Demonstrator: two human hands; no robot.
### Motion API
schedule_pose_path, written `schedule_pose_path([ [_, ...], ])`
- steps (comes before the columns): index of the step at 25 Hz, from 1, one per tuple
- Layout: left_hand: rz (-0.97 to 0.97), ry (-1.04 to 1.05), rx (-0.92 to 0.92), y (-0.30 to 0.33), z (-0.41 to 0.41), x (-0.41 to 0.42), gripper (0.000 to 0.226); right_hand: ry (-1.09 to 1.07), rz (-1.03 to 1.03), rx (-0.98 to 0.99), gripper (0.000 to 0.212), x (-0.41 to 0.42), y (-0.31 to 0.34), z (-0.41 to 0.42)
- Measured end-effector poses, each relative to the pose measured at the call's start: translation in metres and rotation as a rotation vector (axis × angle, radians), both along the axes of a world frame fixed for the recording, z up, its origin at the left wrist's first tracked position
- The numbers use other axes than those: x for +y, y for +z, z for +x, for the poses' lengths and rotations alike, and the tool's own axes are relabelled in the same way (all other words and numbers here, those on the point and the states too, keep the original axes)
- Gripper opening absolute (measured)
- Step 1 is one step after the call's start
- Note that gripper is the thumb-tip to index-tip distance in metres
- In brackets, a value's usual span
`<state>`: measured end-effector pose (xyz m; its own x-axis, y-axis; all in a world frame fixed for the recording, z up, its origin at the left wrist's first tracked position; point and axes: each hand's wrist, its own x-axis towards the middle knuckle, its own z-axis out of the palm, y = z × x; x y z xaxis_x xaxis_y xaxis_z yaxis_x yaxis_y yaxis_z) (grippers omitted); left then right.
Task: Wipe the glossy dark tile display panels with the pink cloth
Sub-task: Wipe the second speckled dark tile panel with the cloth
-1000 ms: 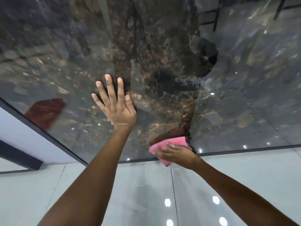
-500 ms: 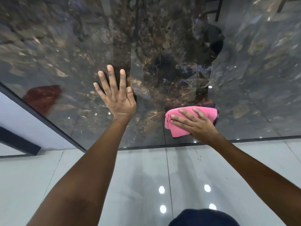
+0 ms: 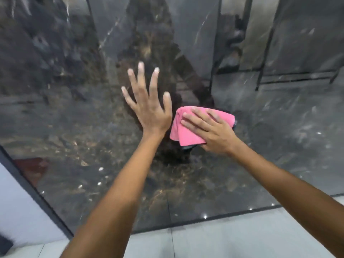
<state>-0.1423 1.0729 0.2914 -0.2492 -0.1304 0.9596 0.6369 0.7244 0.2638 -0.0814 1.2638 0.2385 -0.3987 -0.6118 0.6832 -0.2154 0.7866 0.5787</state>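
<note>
Glossy dark tile panel [image 3: 279, 146] is braced by the flat, spread left hand [image 3: 149, 110] while the folded pink cloth [image 3: 186, 131] is pressed on it under the right hand's [image 3: 212, 131] straight fingers, so fingerprints may be left or the unpinched cloth may slip.

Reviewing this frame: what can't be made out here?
- Head view: the tile panel is motion-blurred; smears or dirt are indistinguishable from reflections.
- The pink cloth is partly covered by the right hand.
- The left hand hides its palm contact.
</note>
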Motion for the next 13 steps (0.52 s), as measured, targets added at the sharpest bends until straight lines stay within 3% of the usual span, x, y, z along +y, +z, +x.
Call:
schedule_pose_path([
  [1, -0.004, 0.049, 0.002, 0.023, -0.001, 0.009, 0.056, -0.046, -0.032, 0.023, 0.079, 0.022, 0.02, 0.006],
  [2, 0.0, 0.124, -0.033, 0.031, -0.002, 0.015, 0.057, -0.096, -0.195, 0.069, 0.081, 0.041, 0.042, 0.011],
  [5, -0.022, 0.252, -0.07, 0.032, -0.004, 0.024, 0.058, -0.057, -1.017, 0.14, 0.087, 0.056, 0.105, 0.021],
  [6, -0.023, 0.23, -0.071, 0.031, -0.005, 0.022, 0.058, -0.015, -1.132, 0.101, 0.088, 0.039, 0.108, 0.02],
  [7, -0.03, 0.212, -0.067, 0.029, -0.007, 0.02, 0.058, 0.015, -1.116, 0.023, 0.091, 0.021, 0.099, 0.017],
  [10, -0.047, 0.192, -0.07, 0.028, -0.01, 0.018, 0.057, -0.051, -0.465, -0.197, 0.098, 0.004, 0.048, 0.023],
  [11, -0.061, 0.183, -0.071, 0.028, -0.009, 0.017, 0.057, -0.075, -0.396, -0.182, 0.097, 0.021, 0.047, 0.031],
  [12, -0.073, 0.179, -0.074, 0.026, -0.007, 0.015, 0.057, -0.094, -0.47, -0.145, 0.096, 0.043, 0.055, 0.039],
  [13, -0.065, 0.17, -0.088, 0.027, -0.003, 0.015, 0.057, -0.142, -0.668, -0.107, 0.091, 0.066, 0.071, 0.045],
])
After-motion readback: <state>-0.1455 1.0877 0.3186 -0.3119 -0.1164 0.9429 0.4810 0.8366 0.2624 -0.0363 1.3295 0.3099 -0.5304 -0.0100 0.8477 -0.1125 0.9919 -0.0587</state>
